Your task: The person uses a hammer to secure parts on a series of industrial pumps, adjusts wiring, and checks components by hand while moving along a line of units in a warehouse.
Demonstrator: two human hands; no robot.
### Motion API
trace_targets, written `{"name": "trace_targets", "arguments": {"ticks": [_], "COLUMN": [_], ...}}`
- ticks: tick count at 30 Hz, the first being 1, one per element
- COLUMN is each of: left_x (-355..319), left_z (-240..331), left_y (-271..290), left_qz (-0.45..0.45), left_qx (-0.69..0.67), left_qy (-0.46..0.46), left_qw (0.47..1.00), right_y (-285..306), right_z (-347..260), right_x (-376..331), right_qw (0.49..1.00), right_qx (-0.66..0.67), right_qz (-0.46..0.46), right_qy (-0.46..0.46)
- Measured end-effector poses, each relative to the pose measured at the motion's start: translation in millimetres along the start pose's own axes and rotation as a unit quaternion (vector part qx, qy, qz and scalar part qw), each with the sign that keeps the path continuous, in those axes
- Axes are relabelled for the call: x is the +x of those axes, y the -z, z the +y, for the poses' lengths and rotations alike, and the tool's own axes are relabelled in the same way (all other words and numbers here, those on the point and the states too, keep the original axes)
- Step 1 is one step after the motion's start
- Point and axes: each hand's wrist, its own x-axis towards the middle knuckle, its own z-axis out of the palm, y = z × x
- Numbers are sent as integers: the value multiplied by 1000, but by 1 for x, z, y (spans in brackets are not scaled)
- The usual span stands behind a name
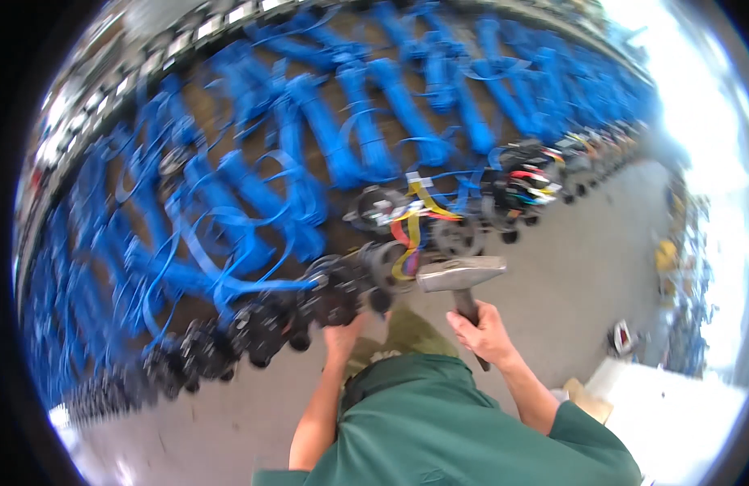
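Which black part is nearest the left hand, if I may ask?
The black part just above the left hand in view, reached by a blue strap; the others sit farther.

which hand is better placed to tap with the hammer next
Probably the right hand: it grips the hammer by the handle. The left hand is by a black round part, its fingers mostly hidden.

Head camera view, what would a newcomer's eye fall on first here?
Probably the mass of bright blue bundles spread across the dark surface beyond the person. Next, the hammer near the middle, gripped in the right hand with its metal head uppermost. The row of dark round parts along the near edge also stands out, with yellow and red strips among them.
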Motion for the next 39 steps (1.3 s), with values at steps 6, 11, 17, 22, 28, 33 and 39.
{"name": "trace_targets", "arguments": {"ticks": [6, 11, 17, 22, 28, 33, 39], "left_x": [8, -14, -77, 6, 133, 149, 152], "left_z": [-24, 58, 226, 341, 370, 366, 375], "left_y": [-17, -3, -72, -195, -275, -280, -267], "left_qz": [56, 52, 86, -42, -241, -182, -56], "left_qx": [-114, 266, -3, 29, 209, 214, 204], "left_qy": [36, 109, 43, -81, 50, 18, -73], "left_qw": [991, 956, 995, 995, 946, 960, 975], "right_y": [70, 152, 273, 359, 387, 378, 374], "right_z": [-2, 35, 29, 24, 39, 43, 41], "right_x": [3, 24, 96, 165, 197, 197, 191], "right_qw": [913, 866, 816, 841, 854, 842, 834], "right_qx": [-251, -296, -337, -355, -327, -322, -287], "right_qz": [255, 305, 399, 393, 369, 389, 430], "right_qy": [197, 264, 248, 111, 167, 191, 192]}}
